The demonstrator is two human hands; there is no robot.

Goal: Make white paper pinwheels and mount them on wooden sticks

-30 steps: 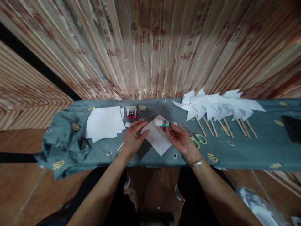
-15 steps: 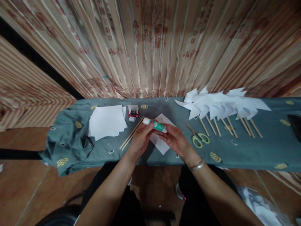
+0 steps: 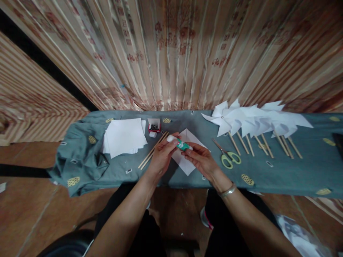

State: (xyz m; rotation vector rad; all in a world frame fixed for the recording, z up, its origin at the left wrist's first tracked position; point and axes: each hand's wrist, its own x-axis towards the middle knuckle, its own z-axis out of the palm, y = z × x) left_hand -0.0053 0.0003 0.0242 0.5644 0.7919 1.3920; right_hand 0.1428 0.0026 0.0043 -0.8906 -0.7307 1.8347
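Head view: left hand (image 3: pixel 161 153) and right hand (image 3: pixel 203 159), curled, hold one glue stick (image 3: pixel 183 145); two dowels (image 3: pixel 147 156) nearby.

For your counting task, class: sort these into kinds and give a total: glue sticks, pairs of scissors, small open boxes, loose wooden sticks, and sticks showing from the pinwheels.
Glue stick: 1
Pair of scissors: 1
Small open box: 1
Loose wooden sticks: 2
Pinwheel sticks: 8
Total: 13

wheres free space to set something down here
Bare cloth lies between the pinwheels and the dark object at right, and in front of the pinwheels' sticks. It's crowded from the paper stack to the scissors, around the glue stick.
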